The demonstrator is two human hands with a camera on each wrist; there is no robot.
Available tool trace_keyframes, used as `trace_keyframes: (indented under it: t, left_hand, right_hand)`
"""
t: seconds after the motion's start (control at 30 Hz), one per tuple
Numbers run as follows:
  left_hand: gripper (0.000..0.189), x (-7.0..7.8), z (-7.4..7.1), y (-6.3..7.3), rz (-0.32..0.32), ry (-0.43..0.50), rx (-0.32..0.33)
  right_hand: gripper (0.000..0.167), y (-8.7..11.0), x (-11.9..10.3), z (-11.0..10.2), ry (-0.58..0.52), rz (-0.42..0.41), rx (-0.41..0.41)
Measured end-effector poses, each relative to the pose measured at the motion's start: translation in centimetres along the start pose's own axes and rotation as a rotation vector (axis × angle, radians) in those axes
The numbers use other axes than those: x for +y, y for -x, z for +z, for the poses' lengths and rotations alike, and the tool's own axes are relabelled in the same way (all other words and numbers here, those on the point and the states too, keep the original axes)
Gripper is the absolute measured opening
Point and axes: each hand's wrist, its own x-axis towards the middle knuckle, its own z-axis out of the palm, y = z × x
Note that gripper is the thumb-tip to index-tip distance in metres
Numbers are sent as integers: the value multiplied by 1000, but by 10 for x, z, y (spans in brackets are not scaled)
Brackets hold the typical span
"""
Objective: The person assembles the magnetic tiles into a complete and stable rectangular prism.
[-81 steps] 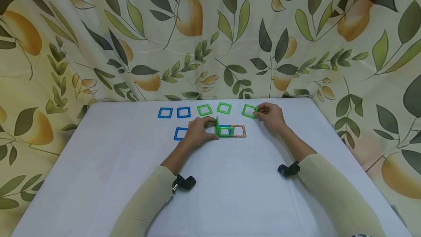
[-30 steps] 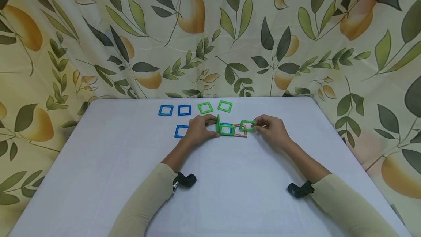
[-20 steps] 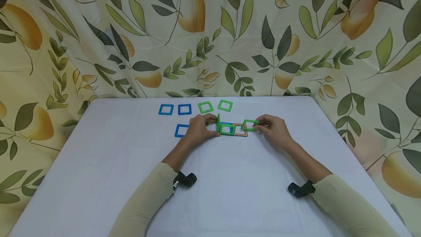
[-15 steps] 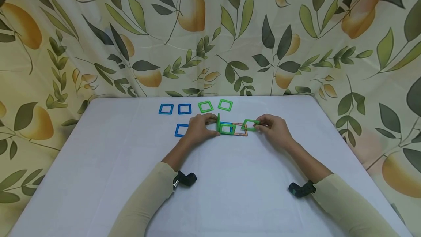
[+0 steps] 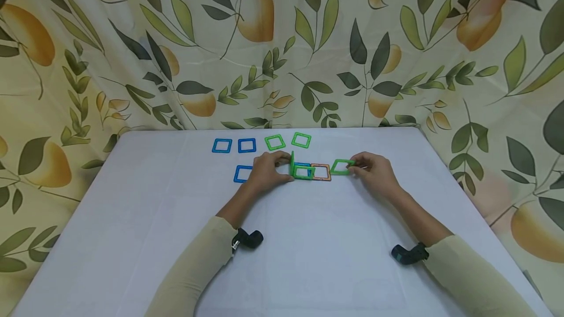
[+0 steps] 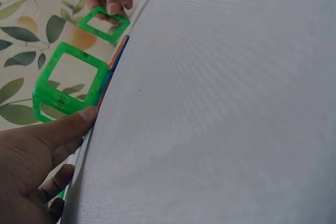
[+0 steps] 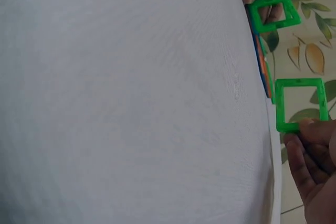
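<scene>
Moved toward table's [image 5: 308, 258] right edge, now just beside orange square [image 5: 329, 172]: green square [image 7: 280, 106], right grip [image 5: 376, 173] pinching its outer side, likely freeing the inner. Left grip [image 5: 264, 172] holds green upright [image 5: 292, 165], apparently steadying.

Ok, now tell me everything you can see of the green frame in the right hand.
The green frame is a four-sided outline with straight bars and a see-through middle, apparently translucent plastic. The right hand pinches one side between thumb and fingers, holding it tilted just right of the orange frame. Whether the two touch is unclear.
</scene>
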Motion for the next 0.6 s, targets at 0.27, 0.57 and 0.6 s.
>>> trace_keyframes:
  t: [0.27, 0.57, 0.6]
  left_hand:
    - [61, 0, -1, 0, 4, -4, -7]
    - [62, 0, -2, 0, 10, 3, -14]
    - [62, 0, -2, 0, 10, 4, -14]
  right_hand:
    - [17, 4, -2, 0, -42, -29, 10]
    - [18, 6, -8, 8, -37, -19, -7]
    - [18, 6, -8, 9, -34, -17, -8]
